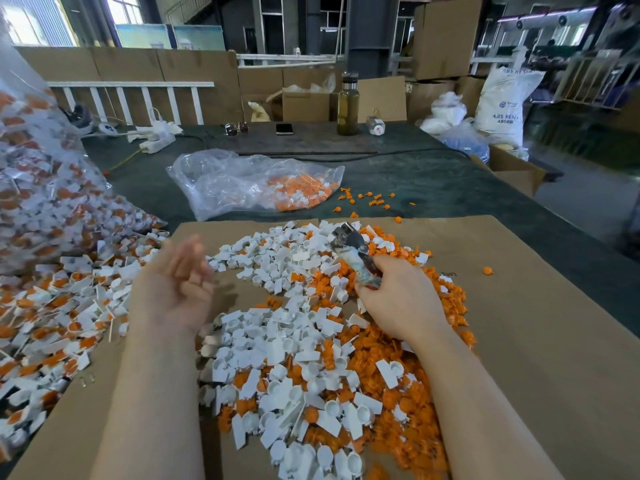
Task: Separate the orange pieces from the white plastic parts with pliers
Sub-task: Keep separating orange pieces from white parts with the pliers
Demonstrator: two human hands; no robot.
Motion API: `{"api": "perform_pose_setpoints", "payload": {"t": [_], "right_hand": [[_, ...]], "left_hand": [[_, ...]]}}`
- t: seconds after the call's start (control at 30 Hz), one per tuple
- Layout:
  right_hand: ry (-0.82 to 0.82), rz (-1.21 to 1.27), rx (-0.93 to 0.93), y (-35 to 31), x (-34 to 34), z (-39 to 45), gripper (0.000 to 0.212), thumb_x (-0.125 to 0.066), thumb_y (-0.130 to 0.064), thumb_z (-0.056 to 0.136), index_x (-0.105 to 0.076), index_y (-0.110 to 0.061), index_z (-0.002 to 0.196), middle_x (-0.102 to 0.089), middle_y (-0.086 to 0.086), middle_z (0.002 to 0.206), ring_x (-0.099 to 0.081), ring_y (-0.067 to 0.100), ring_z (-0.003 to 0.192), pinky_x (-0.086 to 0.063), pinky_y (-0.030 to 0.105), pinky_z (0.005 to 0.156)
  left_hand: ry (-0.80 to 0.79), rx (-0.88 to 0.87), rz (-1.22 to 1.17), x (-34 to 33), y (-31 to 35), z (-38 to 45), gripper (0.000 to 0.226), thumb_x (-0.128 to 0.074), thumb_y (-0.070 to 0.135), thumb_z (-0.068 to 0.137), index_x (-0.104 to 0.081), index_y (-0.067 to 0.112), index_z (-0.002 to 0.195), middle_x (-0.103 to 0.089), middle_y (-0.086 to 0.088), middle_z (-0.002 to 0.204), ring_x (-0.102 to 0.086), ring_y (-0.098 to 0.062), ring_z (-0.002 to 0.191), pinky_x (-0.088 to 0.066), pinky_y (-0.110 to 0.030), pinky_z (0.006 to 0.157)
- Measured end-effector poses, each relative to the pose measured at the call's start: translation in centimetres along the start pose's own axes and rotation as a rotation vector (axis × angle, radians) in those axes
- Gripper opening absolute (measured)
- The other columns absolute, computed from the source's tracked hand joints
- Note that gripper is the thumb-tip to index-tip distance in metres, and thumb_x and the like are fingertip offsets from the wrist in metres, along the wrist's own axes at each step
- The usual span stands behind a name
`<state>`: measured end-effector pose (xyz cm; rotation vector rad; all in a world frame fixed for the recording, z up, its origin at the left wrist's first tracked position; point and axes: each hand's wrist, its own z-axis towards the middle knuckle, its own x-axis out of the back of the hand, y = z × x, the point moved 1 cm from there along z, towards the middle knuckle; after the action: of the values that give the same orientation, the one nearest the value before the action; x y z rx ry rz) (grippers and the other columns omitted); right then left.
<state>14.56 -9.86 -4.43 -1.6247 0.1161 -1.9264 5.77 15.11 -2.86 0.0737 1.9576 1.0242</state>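
Note:
My right hand [398,292] grips the handles of the pliers [349,242], whose metal jaws point up and away over the pile. My left hand [176,282] hovers palm-up over the cardboard sheet [519,323], fingers loose and blurred, holding nothing. Between my arms lies a heap of separated white plastic parts [287,341], with loose orange pieces [408,393] massed on its right side. To the left spreads a pile of joined white-and-orange parts [55,317], spilling from a large clear bag [38,188].
A second clear bag [249,183] with orange pieces lies beyond the cardboard on the dark green table [433,178]. Stray orange bits [367,199] dot the cloth. At the far edge stand a bottle [348,105], a phone [284,128] and glasses [236,128]. Cardboard boxes [516,168] sit right.

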Motion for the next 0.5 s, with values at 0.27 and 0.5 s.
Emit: {"api": "perform_pose_setpoints", "payload": {"t": [0.27, 0.5], "right_hand": [[0.008, -0.002, 0.014, -0.1, 0.1, -0.1, 0.016, -0.058, -0.035, 0.089, -0.049, -0.028, 0.077, -0.055, -0.009, 0.072, -0.054, 0.010, 0.064, -0.044, 0.024, 0.049], [-0.002, 0.030, 0.022, -0.5, 0.0, -0.2, 0.015, -0.060, -0.036, 0.088, -0.050, -0.028, 0.081, -0.055, -0.010, 0.074, -0.054, 0.010, 0.066, -0.045, 0.025, 0.052]], "left_hand": [[-0.157, -0.172, 1.428, -1.9, -3.4, -1.5, 0.011, -0.081, 0.032, 0.081, -0.071, 0.025, 0.081, -0.069, 0.009, 0.080, -0.064, -0.010, 0.072, -0.045, -0.021, 0.049], [-0.158, -0.176, 1.629, -2.3, -4.6, -1.3, 0.010, -0.078, 0.025, 0.085, -0.071, 0.024, 0.078, -0.071, 0.008, 0.059, -0.063, -0.001, 0.053, -0.054, -0.025, 0.057]]}}
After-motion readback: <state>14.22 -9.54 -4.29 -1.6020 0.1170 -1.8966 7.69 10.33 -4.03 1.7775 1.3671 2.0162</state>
